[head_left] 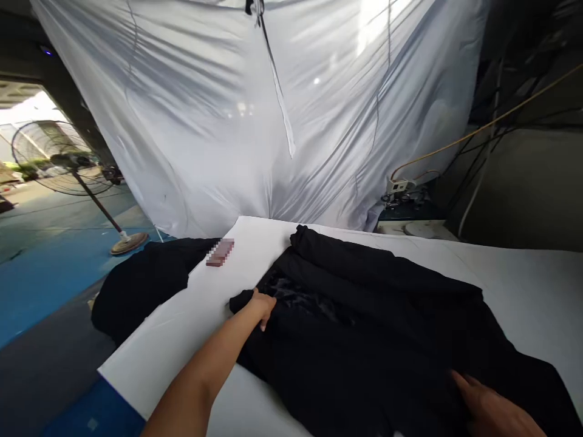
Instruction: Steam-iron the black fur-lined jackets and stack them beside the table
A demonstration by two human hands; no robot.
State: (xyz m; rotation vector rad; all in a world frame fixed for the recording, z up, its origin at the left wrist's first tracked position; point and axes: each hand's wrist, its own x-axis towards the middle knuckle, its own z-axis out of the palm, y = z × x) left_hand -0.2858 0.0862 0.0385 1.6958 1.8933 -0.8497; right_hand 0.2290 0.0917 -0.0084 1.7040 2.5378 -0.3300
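Note:
A black garment lies spread over a white table, with a thick fold along its far side and a shiny dark patch near its left end. My left hand is closed on the cloth at that left end, beside a small rolled bit of the edge. At the lower right, my right hand rests on the garment with its fingers stretched out, slightly blurred. Part of that hand is cut off by the frame's bottom edge.
The white table ends at the left, where a black cloth heap hangs beside it. A reddish, pixelated box lies near that edge. Behind hangs a white sheet. A standing fan and a socket box with cables stand beyond.

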